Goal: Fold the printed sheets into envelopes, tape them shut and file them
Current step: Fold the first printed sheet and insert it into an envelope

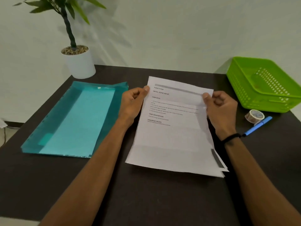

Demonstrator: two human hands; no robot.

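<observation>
Both hands pinch the top printed sheet [175,128] at its far corners, left hand [132,103], right hand [219,106]. I read its long axis running far-to-near on the desk [146,193]; I'd fold the far edge toward me.

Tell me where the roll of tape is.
The roll of tape lies on the table's right side, just in front of the green basket and touching the blue pen.
</observation>
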